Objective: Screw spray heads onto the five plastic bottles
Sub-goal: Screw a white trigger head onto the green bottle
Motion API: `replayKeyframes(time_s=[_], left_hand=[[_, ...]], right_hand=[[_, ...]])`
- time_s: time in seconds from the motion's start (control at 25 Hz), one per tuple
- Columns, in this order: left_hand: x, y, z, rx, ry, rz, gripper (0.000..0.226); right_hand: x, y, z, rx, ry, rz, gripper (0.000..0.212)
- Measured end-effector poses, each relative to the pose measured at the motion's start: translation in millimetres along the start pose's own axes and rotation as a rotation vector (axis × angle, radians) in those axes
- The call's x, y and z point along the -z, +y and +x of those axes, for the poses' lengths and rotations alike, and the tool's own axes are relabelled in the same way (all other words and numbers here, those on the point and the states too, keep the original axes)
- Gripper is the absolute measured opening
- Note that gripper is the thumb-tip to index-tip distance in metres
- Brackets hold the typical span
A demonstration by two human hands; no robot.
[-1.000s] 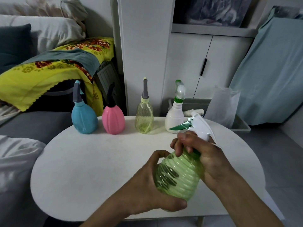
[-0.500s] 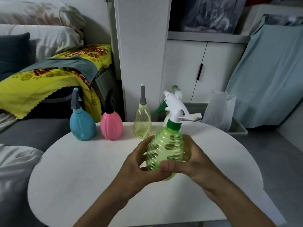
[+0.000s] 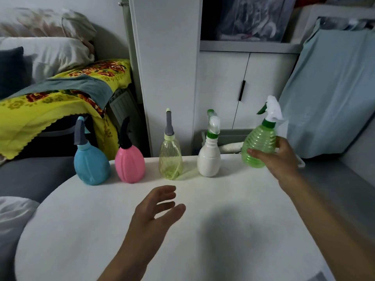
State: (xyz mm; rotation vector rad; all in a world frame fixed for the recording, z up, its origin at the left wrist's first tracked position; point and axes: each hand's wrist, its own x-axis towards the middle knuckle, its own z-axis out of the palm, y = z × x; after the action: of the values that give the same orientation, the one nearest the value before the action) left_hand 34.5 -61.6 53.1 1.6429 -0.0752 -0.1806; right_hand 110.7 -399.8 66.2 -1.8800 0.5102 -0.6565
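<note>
My right hand [image 3: 281, 157] grips a ribbed green bottle [image 3: 258, 145] with a white and green spray head, upright at the right end of the row, at the table's far edge. I cannot tell whether its base touches the table. To its left stand a white bottle [image 3: 209, 159], a clear yellow bottle [image 3: 170, 159], a pink bottle [image 3: 129, 165] and a blue bottle [image 3: 90, 165], each with a spray head on top. My left hand [image 3: 158, 207] hovers over the middle of the white table [image 3: 223, 230], fingers spread, holding nothing.
A grey bin [image 3: 227, 136] sits behind the table by the white cabinet [image 3: 243, 88]. A sofa with a yellow blanket [image 3: 40, 102] lies to the left. A pale blue cloth [image 3: 328, 94] hangs at the right.
Both hands held the green bottle near the table's front. Now my right hand alone has carried it to the far right end of the row, and my left hand has let go and opened.
</note>
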Motion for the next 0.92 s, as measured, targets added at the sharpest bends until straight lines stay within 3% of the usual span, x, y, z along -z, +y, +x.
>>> replayKeyframes(time_s=[0.44, 0.64, 0.72, 0.84, 0.92], left_hand=[[-8.3, -14.6, 13.3, -0.017, 0.032, 0.084, 0.034], [23.4, 1.3, 50.5, -0.147, 0.324, 0.133, 0.040], [47.6, 5.6, 79.0, -0.223, 0.463, 0.208, 0.055], [72.3, -5.3, 113.7, -0.218, 0.602, 0.307, 0.072], [75.8, -18.0, 127.5, -0.183, 0.603, 0.350, 0.081]], right_hand=[[-43.2, 83.4, 17.4, -0.016, 0.010, -0.098, 0.075], [-35.4, 70.6, 6.1, -0.007, -0.004, -0.122, 0.111], [-22.8, 49.7, -3.9, 0.177, 0.064, -0.118, 0.109], [-23.5, 3.2, -26.4, 0.556, 0.214, -0.056, 0.081], [-43.1, -17.0, -43.0, 0.591, 0.239, -0.029, 0.071]])
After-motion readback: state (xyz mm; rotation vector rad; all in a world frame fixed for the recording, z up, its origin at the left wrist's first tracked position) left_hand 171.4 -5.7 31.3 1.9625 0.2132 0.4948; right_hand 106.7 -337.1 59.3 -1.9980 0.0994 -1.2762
